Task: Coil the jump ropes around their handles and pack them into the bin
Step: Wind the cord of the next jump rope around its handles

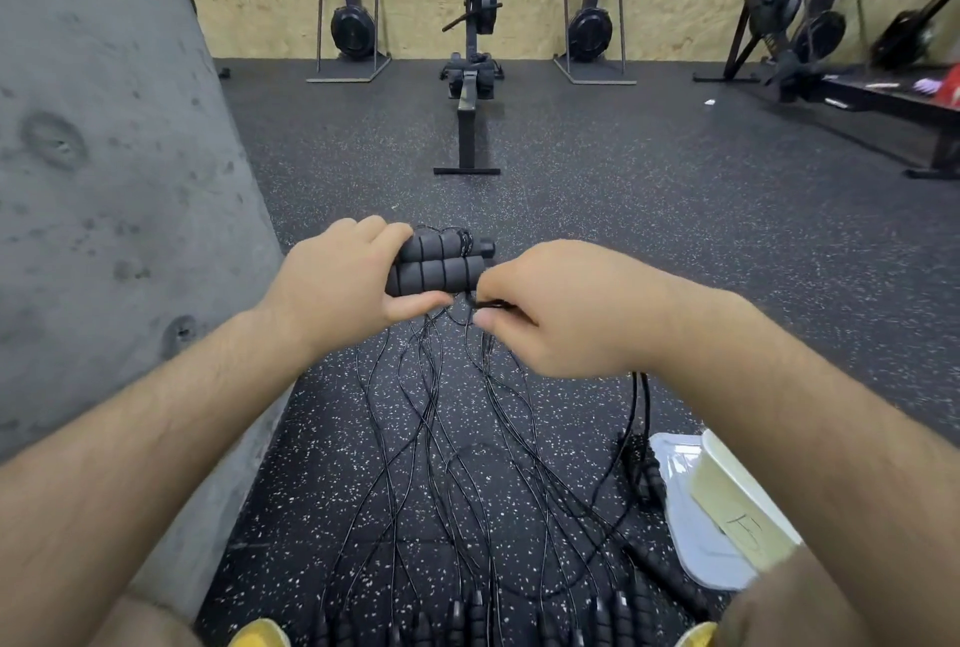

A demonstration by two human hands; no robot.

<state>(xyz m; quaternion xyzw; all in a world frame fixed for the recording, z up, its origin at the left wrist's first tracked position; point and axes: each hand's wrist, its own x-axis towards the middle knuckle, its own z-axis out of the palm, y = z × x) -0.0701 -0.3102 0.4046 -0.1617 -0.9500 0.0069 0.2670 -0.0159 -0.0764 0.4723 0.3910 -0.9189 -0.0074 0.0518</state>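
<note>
Left hand (343, 283) grasps the paired foam handles (436, 264), held level above the floor. Right hand (561, 314) pinches the thin cord (488, 304) just beside their capped end. Recommended: keep the cord taut and lay turns side by side, handles clamped together; the bin (727, 485) waits at lower right.

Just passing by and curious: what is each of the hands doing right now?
Left hand: grips the two foam handles.
Right hand: pinches the black rope.
</note>
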